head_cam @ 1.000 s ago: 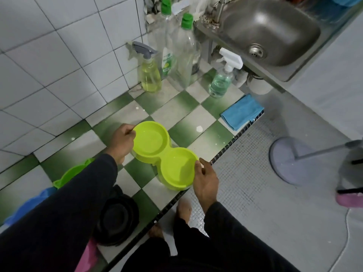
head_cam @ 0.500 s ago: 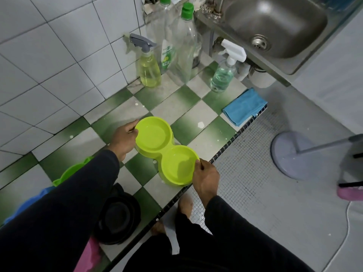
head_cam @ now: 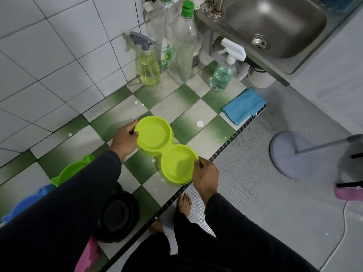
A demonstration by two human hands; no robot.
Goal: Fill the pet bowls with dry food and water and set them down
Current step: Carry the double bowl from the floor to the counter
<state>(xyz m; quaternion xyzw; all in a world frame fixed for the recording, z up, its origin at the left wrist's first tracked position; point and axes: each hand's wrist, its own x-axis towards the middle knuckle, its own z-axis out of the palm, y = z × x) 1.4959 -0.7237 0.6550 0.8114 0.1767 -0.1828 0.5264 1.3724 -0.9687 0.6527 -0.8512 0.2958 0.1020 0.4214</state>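
Relative to the earlier frames, the lime-green double pet bowl (head_cam: 166, 152) has shifted little on the checkered tiled ledge (head_cam: 198, 107); both hands remain at its ends and most of the apparent change is camera motion.

Hand state: the left hand (head_cam: 124, 141) is closed on the rim of the far compartment, fingers curled over the edge. The right hand (head_cam: 206, 174) is pinched on the rim of the near compartment. The hands are apart, one at each end of the bowl.

Bowl position: near the front edge of the ledge, the near compartment just beside the dark mosaic trim. Whether its base rests on the tiles or is slightly raised cannot be determined.

Progress assessment:
- Dry food: none visible in either compartment. Not done.
- Water: both compartments show a glossy sheen; whether this is a shallow film of water or plain plastic cannot be determined.
- The stainless sink (head_cam: 275, 26) is at upper right, well apart from the bowl.
- A second green bowl (head_cam: 68, 171) and a black bowl (head_cam: 117, 214) stand on the ledge near the left sleeve; their contents are not visible.

Judged status: early stage. Filling and final placement appear to remain.
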